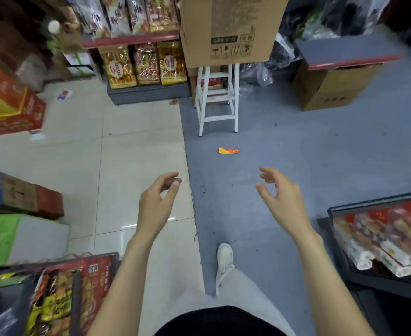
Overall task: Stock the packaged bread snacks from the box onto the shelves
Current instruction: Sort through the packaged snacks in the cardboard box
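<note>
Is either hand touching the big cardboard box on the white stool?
Apart. The head view shows the left hand and right hand empty in mid-air over the floor, well short of the cardboard box on the white stool.

I am looking at a brown box [226,30] on a white stool [217,98], yellow-and-gold bread packs [146,64], grey floor [308,146] and cream tiles [127,141].

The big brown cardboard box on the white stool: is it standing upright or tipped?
Upright. The big brown cardboard box sits flat on the white wooden stool, and its printed arrow symbols point upward.
</note>
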### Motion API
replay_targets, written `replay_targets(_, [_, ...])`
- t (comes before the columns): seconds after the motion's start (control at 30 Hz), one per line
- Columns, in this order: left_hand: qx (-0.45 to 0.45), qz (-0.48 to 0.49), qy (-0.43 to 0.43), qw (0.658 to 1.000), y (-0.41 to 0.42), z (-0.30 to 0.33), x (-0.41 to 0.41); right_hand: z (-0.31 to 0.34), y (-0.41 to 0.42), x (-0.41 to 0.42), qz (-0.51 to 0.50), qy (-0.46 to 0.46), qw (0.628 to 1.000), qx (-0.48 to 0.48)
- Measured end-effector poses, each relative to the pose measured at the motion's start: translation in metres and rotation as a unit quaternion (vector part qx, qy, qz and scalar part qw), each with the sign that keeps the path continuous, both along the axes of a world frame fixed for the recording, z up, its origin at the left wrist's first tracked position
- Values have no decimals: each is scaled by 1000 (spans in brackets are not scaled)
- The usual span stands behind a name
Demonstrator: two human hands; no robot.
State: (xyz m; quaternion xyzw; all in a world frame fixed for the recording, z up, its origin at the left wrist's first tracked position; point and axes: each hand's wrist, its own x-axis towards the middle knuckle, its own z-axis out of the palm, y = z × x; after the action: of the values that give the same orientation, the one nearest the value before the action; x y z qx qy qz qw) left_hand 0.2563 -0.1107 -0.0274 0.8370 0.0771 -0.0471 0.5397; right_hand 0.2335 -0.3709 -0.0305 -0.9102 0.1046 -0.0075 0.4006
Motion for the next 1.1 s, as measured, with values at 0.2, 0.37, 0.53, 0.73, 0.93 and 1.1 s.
replay_targets(0.2, [21,3,-29,999,-34,23,112,18,-36,123,24,-18,999,-24])
replay_targets(0.37, [17,20,-38,999,-49,19,192,19,-49,210,51,-15,997,-50])
replay_targets(0.53, [14,5,-58,998,-55,13,300,20,-57,310,46,-24,997,-63])
replay_targets(0.73, [37,-43,-116,992,-69,40,451,47,-66,430,31,-34,997,-60])
replay_targets(0.93, [24,-76,-168,983,-98,69,569,77,-83,538,4,-105,994,-16])
replay_targets(1.1, [27,-66,-173,982,-119,64,643,77,-110,624,14,-129,991,-12])
